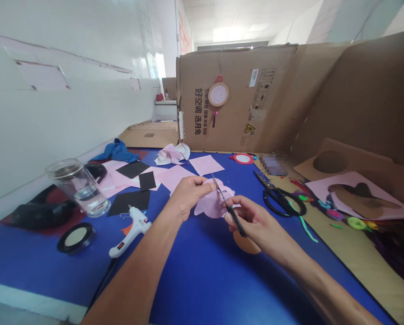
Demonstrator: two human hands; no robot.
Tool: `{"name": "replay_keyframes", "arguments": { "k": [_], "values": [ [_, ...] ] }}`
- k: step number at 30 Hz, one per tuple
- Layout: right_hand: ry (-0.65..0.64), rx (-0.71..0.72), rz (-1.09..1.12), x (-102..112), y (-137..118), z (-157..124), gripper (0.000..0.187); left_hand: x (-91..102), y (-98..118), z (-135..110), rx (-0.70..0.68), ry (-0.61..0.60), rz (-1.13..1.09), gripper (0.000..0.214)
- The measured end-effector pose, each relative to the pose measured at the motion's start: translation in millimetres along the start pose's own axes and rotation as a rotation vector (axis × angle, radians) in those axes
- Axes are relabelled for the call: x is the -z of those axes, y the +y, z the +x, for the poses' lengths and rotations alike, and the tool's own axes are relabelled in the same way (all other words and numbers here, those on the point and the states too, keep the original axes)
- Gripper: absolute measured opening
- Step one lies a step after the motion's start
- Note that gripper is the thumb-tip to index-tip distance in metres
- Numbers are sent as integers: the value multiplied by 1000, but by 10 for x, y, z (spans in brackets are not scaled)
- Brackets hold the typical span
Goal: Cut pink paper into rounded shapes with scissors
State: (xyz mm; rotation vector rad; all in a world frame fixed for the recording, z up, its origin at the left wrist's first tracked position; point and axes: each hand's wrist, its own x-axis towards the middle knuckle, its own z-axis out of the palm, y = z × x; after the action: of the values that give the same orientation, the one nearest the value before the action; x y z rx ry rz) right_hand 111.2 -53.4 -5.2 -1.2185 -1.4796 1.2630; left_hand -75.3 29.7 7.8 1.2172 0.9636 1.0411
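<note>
My left hand [188, 196] pinches the left edge of a pink paper piece [207, 205] with a scalloped, flower-like outline, held above the blue tabletop [202, 280]. In my right hand [249, 216] is a craft knife [236, 221] with a black handle and a slim blade. Its blade points up and away, lying across the pink paper between my hands. Some fingers of the right hand also lie close against the paper's right edge; whether they grip it I cannot tell. A round tan disc [246, 243] lies below my right hand, partly covered.
Left are a white glue gun [130, 232], a tape roll [76, 238], a glass of water [86, 194], and pink and black sheets [129, 201]. Black scissors [279, 198] and craft scraps [356, 222] are on the right. A cardboard box wall [236, 131] stands behind.
</note>
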Motion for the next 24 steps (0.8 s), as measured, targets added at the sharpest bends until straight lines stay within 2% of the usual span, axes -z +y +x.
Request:
{"name": "replay_keyframes", "arguments": {
  "k": [13,24],
  "values": [
    [-56,58,62,29,37,2,27,10,38,-15,-20,-2,38,29],
    [-97,79,50,60,87,23,26,52,45,-1,-34,-24,86,28]
  ]
}}
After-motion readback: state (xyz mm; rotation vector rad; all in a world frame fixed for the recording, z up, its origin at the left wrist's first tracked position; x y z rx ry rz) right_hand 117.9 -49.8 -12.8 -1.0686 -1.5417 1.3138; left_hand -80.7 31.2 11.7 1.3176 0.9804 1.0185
